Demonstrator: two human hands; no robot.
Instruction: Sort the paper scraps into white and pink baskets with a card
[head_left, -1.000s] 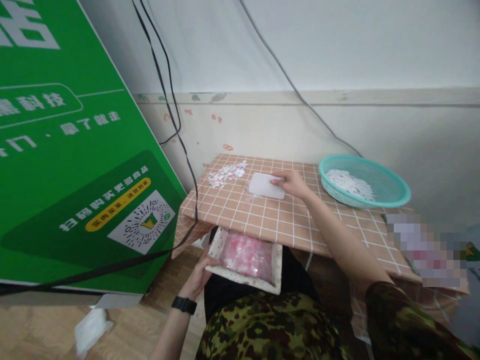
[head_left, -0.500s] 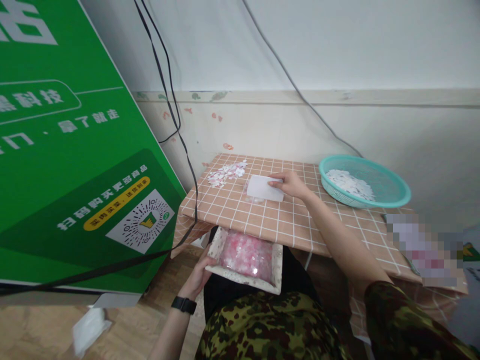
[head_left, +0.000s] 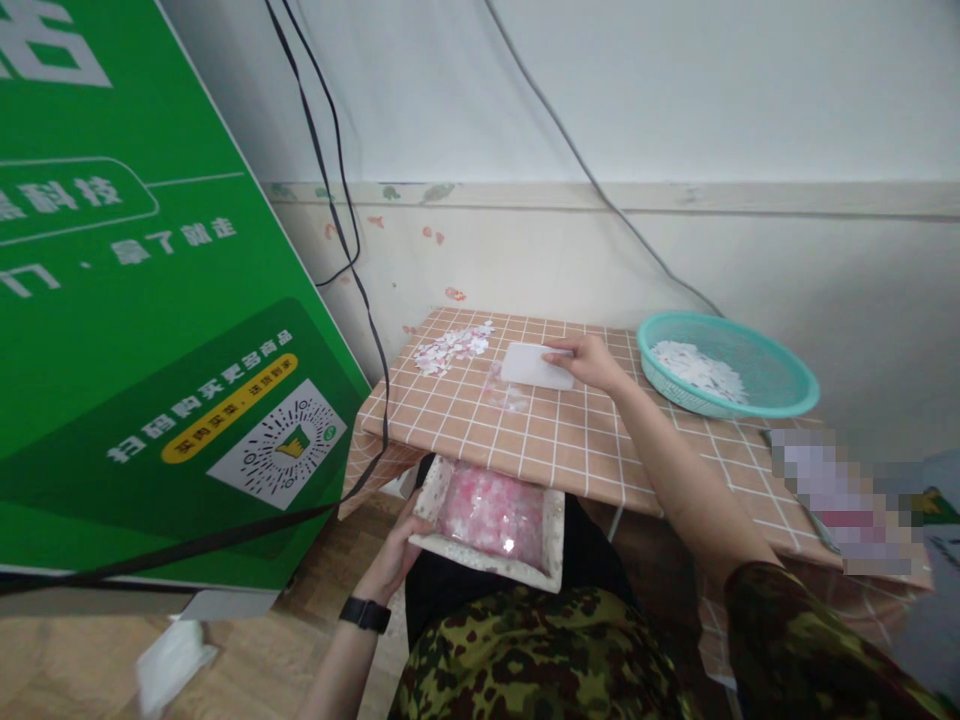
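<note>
My left hand point(head_left: 400, 555) grips the left edge of a pale rectangular tray point(head_left: 555, 540) on my lap, below the table edge. Small pink and clear pieces point(head_left: 491, 510) fill the tray. Over the table, my right hand point(head_left: 589, 362) pinches the right end of a flat white rectangular sheet point(head_left: 529, 365); whether it is card or plastic I cannot tell. Just left of and below the sheet lie some small pink and clear pieces point(head_left: 511, 400). Farther left is a spread pile of small white and pink pieces point(head_left: 454, 347).
A turquoise basket point(head_left: 795, 378) holding small white pieces stands at the table's right rear. The table wears a brown checked cloth point(head_left: 600, 470). A tall green sign point(head_left: 247, 300) is on the left, with a black cable point(head_left: 367, 300) hanging before it.
My right hand has moved slightly right with the white sheet, uncovering more of the small pieces beside it. My left hand and the tray stay nearly still.
</note>
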